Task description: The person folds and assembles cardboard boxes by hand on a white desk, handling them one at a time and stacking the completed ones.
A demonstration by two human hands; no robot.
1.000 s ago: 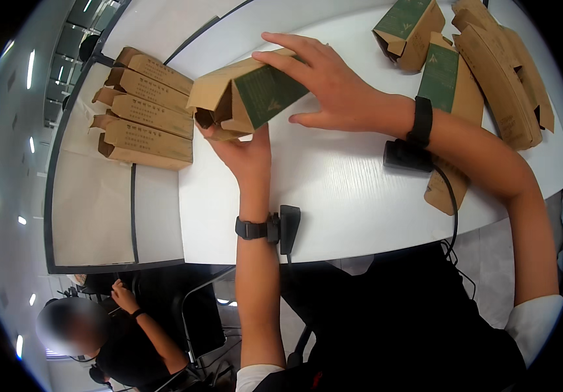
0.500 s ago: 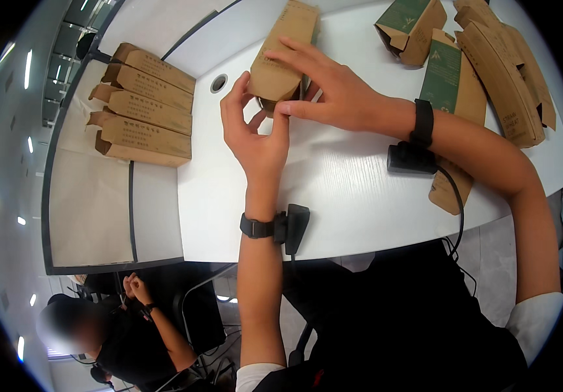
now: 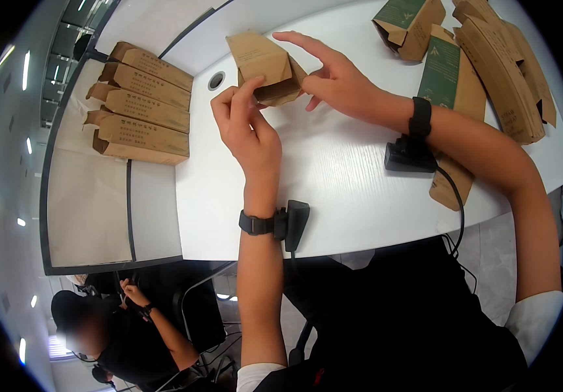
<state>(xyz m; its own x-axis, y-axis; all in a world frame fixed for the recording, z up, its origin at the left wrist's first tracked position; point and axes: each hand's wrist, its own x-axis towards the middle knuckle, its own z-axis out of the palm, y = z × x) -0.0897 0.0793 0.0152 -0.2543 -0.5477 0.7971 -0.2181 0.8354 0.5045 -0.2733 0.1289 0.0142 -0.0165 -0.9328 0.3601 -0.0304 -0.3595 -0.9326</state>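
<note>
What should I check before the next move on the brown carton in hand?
1. Left hand on the brown carton: ok, fingertips pinch its near end.
2. Right hand support: ok, fingers spread along the carton's right side.
3. Near end flaps closed: cannot tell, the hands hide them.
4. Carton off the white table: cannot tell from this angle.
5. Row of finished cartons at left clear of the hands: ok, set apart.
6. Flat cartons at right reachable: ok, beside the right forearm.
</note>
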